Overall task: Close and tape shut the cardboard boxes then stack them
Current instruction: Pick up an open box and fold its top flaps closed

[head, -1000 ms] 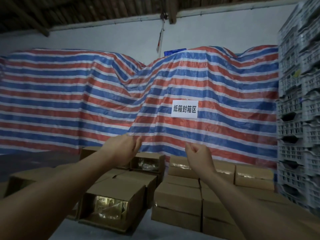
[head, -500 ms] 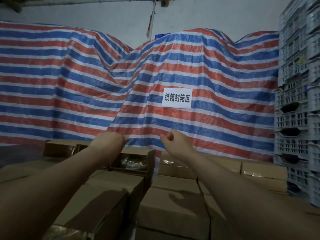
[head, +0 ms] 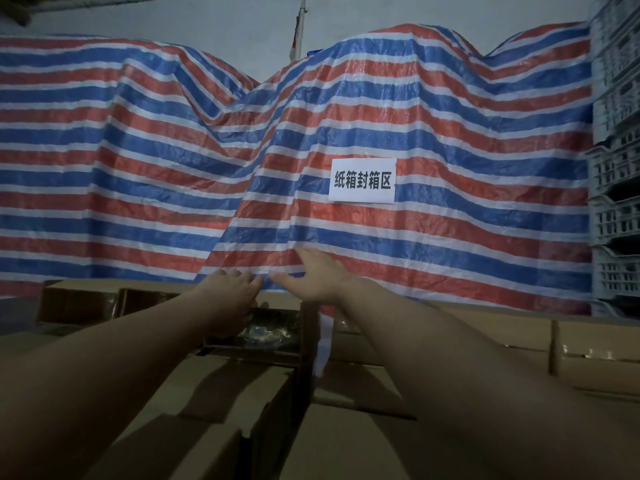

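Several brown cardboard boxes fill the lower part of the head view. One open box (head: 266, 332) in the middle row shows shiny wrapped contents inside. My left hand (head: 230, 292) reaches over it with fingers stretched forward above its far edge. My right hand (head: 318, 275) is beside it, fingers straight and spread, held near the bottom of the tarp; it holds nothing. A closed box (head: 225, 393) lies under my left forearm, and more closed boxes (head: 595, 355) sit at the right.
A red, white and blue striped tarp (head: 173, 168) covers a tall pile behind the boxes, with a white paper sign (head: 362, 180) on it. Stacked pale plastic crates (head: 616, 202) stand at the right edge. Another open box (head: 79, 303) sits far left.
Both hands went from loosely curled to stretched out and moved forward and closer together over the open box. The camera has come nearer the boxes.
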